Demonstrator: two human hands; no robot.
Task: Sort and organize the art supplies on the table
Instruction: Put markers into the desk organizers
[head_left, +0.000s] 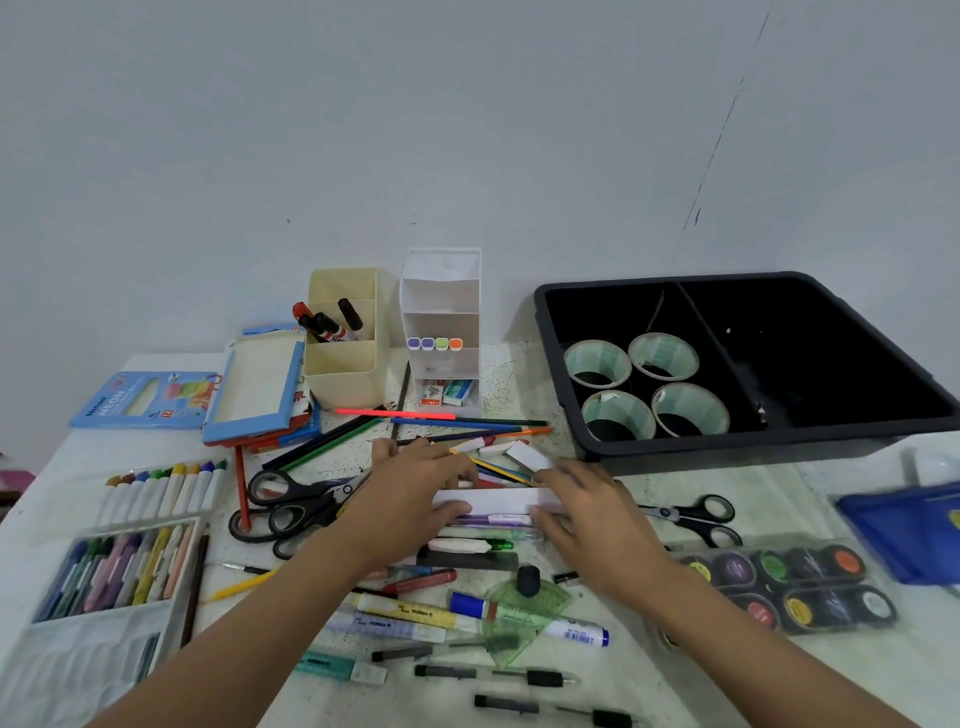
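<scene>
Pale speckled tabletop (519, 364) below a plain wall; sorting looks barely begun. Nearer than the hands, smooth plastic loose markers (410, 613) and thin pens (493, 675) lie unsorted. Left hand (415, 483) and right hand (597, 509) each grip one end of a long, flat white box (493, 501), apparently cardboard. Just beyond the fingertips, slim wooden pencils (467, 423) remain scattered. Farther off, already stored: capped markers (332, 325) in a beige holder (348, 374), and glossy tape rolls (597, 364) in a rigid black bin (727, 448).

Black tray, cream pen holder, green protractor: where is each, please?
black tray (727, 451), head view, front wall
cream pen holder (345, 387), head view, front wall
green protractor (519, 618), head view, flat middle
</scene>
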